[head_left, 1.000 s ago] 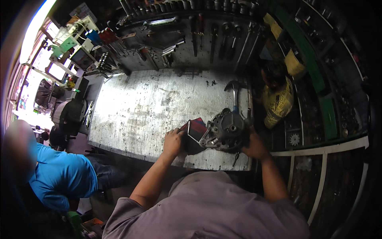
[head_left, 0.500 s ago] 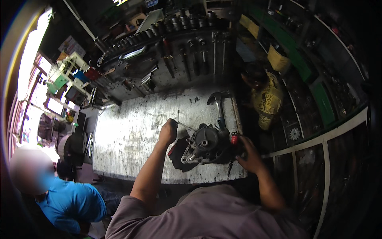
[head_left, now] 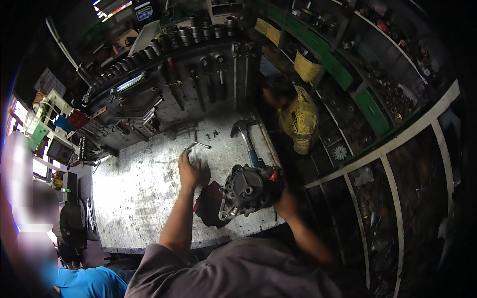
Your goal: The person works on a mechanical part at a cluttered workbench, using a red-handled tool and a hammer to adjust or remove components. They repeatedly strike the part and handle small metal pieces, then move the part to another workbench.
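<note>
A grey round metal motor housing (head_left: 247,191) stands on the scuffed metal workbench (head_left: 144,188), resting partly on a dark red cloth (head_left: 211,203). My right hand (head_left: 283,198) grips the housing's right side. My left hand (head_left: 191,171) reaches forward over the bench with fingers spread, empty, just short of a bent metal rod (head_left: 196,145). A hammer (head_left: 246,134) with a blue handle lies behind the housing.
Sockets, wrenches and screwdrivers hang on the back wall (head_left: 189,84). A person in a yellow shirt (head_left: 298,119) crouches at the right by shelves of parts. Another person in blue (head_left: 89,283) is at the lower left.
My left hand left the housing and cloth and moved forward across the bench toward the bent rod. My right hand stays on the housing.
</note>
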`<action>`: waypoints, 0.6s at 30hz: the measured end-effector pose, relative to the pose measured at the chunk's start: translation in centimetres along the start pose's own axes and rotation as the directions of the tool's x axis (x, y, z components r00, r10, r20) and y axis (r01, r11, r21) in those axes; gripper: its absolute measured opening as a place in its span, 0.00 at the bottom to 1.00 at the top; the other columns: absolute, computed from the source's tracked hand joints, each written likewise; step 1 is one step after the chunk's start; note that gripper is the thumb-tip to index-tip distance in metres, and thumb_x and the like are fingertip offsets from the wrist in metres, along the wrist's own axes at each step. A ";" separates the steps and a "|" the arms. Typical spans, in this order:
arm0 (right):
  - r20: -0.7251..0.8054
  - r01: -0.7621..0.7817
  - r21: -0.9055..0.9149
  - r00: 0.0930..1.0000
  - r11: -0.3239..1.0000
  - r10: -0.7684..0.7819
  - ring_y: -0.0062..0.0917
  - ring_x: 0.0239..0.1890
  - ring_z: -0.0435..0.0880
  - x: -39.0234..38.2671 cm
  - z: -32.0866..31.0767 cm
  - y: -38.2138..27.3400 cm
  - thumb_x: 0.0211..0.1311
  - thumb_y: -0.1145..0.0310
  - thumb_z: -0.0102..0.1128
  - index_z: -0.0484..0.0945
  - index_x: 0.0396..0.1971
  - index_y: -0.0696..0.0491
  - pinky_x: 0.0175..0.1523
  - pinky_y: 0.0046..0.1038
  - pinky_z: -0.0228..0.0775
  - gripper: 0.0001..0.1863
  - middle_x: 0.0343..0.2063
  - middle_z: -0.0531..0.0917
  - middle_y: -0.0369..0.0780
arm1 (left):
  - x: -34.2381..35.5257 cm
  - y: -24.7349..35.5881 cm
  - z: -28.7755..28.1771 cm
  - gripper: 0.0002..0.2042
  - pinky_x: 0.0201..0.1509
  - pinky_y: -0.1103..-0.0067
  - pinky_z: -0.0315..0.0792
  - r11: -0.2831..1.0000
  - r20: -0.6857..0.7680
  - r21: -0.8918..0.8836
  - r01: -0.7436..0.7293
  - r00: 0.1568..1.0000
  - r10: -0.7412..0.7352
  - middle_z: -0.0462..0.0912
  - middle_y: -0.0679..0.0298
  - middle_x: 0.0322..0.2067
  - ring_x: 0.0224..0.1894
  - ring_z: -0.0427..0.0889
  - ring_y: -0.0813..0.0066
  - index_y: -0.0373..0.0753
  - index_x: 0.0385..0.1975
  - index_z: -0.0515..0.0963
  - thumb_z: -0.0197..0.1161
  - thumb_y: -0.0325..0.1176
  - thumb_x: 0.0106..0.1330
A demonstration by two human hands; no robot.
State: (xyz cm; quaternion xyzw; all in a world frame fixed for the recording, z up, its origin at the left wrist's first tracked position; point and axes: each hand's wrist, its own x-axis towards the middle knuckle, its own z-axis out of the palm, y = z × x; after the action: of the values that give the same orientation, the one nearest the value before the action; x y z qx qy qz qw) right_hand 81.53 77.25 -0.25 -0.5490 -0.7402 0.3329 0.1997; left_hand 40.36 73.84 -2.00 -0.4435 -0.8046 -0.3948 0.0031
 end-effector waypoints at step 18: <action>0.364 0.424 -0.087 0.856 0.901 -0.368 0.57 0.59 0.86 25.7 6.9 -13.6 0.65 0.62 0.65 0.62 0.78 0.56 0.64 0.49 0.78 0.42 0.54 0.87 0.59 | -25.6 6.4 -14.7 0.31 0.75 0.60 0.71 0.950 -0.086 0.091 0.299 0.953 -0.291 0.80 0.46 0.64 0.69 0.78 0.44 0.35 0.67 0.74 0.75 0.24 0.62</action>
State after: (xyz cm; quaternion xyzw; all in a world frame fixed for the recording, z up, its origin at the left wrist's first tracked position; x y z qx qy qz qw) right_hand 59.57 97.29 2.80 -0.3334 -0.8854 0.3116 0.0881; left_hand 55.37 48.14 3.05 -0.3031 -0.8805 -0.3644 -0.0043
